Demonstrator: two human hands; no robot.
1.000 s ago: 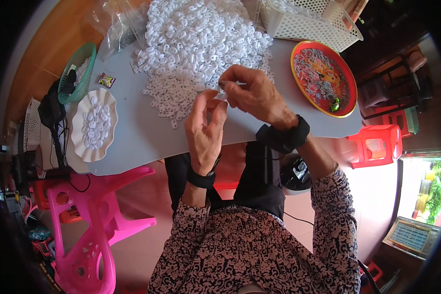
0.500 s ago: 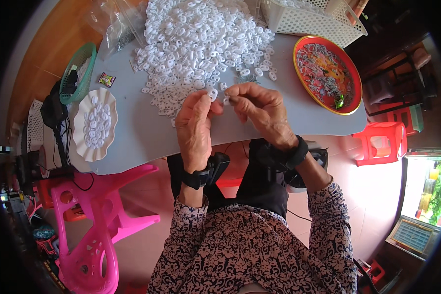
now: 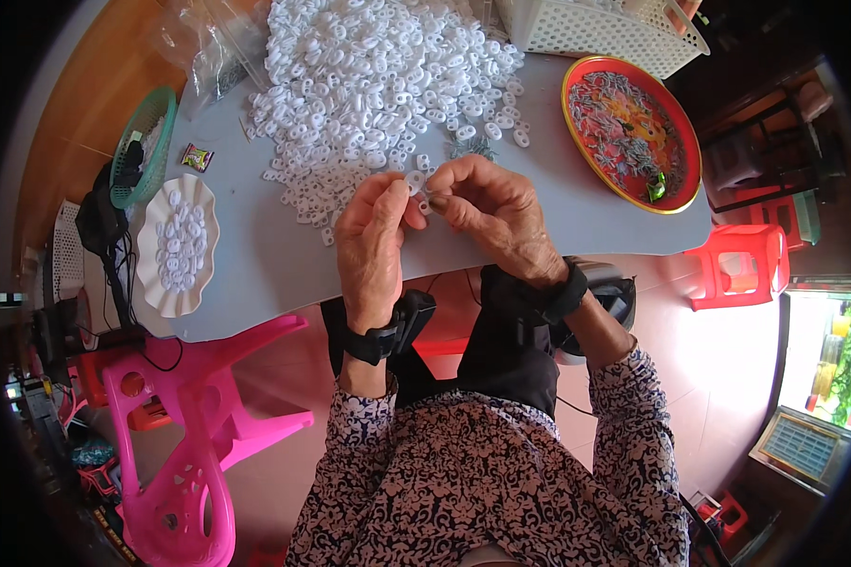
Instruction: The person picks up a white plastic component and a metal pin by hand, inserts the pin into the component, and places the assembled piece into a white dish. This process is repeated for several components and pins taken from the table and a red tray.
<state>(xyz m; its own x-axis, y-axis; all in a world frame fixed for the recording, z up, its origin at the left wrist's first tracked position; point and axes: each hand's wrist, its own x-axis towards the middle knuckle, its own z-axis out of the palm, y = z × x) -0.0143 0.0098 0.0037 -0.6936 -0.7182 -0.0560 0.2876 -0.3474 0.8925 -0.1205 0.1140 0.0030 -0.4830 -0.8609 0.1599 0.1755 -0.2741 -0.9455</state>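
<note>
Both my hands are raised over the table's near edge with their fingertips almost meeting. Between thumb and fingers, my left hand point(image 3: 373, 241) pinches a white oval plastic piece point(image 3: 414, 180) with holes. My right hand point(image 3: 497, 215) pinches a smaller white piece point(image 3: 425, 204) close beside it; the fingertips partly hide it. Past my fingers spreads a big heap of white oval plastic pieces point(image 3: 359, 76), with smaller flat ones point(image 3: 326, 184) along its near side. A little pile of grey metal bits point(image 3: 473, 147) lies just beyond my right hand.
A scalloped white dish point(image 3: 148, 255) of white pieces stands left, near a green basket point(image 3: 167, 132) and a small wrapped packet point(image 3: 197, 157). At right is a red round tray point(image 3: 687, 189) of grey bits; behind it, a white perforated basket point(image 3: 624, 42). A pink chair point(image 3: 184, 416) stands lower left.
My right hand has come slightly left, bringing its small piece up against the oval piece in my left hand. The table's contents appear shifted a little from head movement.
</note>
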